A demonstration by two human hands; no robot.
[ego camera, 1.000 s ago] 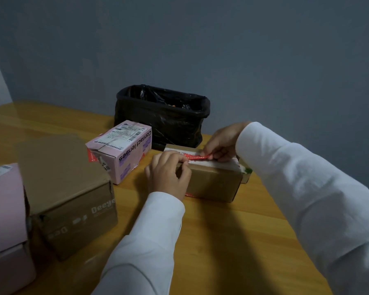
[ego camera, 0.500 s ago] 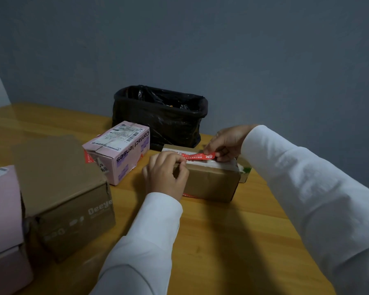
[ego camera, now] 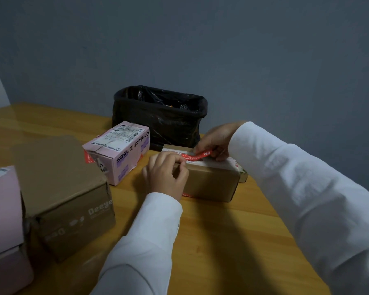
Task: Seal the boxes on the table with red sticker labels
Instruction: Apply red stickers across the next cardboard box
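Grey-blue wall behind; wooden table [ego camera: 232, 235] in warm yellow-brown.

Landmark: small brown box [ego camera: 211, 180], lying near the table's far edge.

- Red sticker label [ego camera: 197, 156] runs along the top of the small brown box. Its right end is lifted off the lid; the rest looks flat on the white patch there.
- My right hand [ego camera: 216, 139] is over the far right part of the box top, fingers curled, pinching the raised end of the label.
- My left hand [ego camera: 165, 173] is at the box's left end, fingers bent over the top edge, tips on the label's other end. Thumb sits against the near face.
- White sleeves on both arms.
- Black-lined bin [ego camera: 160, 118] stands just behind the box, against the wall.
- Pink box [ego camera: 117, 151] marked "Contact lenses" is left of it, near but apart.
- Larger brown box [ego camera: 62, 194] farther left and nearer me; a pale pink box [ego camera: 3, 211] beside that, cut off by the frame edge.
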